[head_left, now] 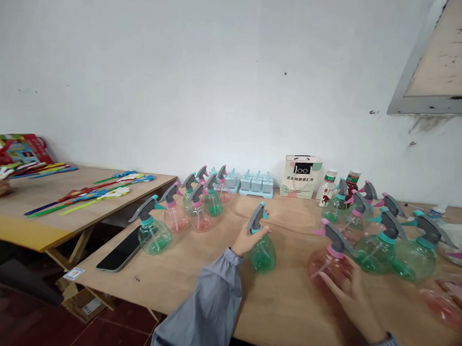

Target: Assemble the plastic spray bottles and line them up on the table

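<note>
My left hand (246, 238) is closed round the neck of a green spray bottle (263, 256) with a grey and turquoise trigger head, upright at the middle of the table. On the right, my right hand (348, 288) grips the round body of a pink spray bottle (319, 261), thumb in front and fingers at its far side. Its grey and pink head points left. Beyond that hand stand several more spray bottles, among them a green one (376, 251). Another group stands at the left, with a green bottle (155, 237) nearest me.
A black phone (120, 251) lies by the left table edge. Along the wall stand light-blue ice-pop moulds (256, 184), a paper bag (300, 181) and two labelled bottles (327, 188). A separate left table (60, 221) bears colourful hand-shaped sticks (96, 195).
</note>
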`<control>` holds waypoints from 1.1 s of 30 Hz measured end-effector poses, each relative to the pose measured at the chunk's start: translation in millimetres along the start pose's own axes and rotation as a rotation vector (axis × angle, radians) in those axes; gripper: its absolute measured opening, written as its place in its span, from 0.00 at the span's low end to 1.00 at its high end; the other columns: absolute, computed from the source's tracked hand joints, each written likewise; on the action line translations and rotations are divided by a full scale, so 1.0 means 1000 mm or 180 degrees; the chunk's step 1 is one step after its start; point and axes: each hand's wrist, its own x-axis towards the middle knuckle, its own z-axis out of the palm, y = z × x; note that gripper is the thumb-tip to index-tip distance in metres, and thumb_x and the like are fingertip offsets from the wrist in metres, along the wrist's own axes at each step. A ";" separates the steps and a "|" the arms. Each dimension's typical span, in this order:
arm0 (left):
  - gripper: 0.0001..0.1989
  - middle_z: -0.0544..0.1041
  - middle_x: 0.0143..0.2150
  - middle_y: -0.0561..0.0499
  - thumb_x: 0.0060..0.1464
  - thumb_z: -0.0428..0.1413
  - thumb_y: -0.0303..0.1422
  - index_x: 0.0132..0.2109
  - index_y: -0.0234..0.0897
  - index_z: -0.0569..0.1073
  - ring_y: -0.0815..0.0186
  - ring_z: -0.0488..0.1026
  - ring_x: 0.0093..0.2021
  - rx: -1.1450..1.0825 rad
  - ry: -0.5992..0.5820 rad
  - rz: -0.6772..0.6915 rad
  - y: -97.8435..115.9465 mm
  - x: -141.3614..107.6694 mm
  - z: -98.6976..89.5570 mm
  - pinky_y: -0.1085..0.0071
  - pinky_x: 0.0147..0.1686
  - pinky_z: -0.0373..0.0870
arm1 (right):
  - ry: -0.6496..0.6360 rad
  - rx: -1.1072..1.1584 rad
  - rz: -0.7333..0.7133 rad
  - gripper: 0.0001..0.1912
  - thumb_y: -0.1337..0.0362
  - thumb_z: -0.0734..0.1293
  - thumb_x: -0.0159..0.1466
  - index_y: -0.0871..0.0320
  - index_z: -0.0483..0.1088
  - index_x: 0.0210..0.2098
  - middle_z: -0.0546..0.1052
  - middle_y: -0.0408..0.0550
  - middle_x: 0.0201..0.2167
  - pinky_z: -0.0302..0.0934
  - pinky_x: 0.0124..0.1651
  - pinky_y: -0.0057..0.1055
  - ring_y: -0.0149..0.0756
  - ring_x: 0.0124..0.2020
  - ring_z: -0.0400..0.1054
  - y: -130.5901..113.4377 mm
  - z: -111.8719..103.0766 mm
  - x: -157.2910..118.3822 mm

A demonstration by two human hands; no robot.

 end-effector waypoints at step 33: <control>0.19 0.79 0.33 0.52 0.37 0.67 0.38 0.37 0.36 0.73 0.65 0.78 0.28 -0.0633 0.0513 -0.0652 0.010 -0.003 0.001 0.67 0.35 0.75 | -0.0462 0.0738 0.0097 0.44 0.42 0.74 0.52 0.53 0.57 0.60 0.66 0.62 0.62 0.59 0.64 0.56 0.54 0.63 0.63 0.002 0.081 0.051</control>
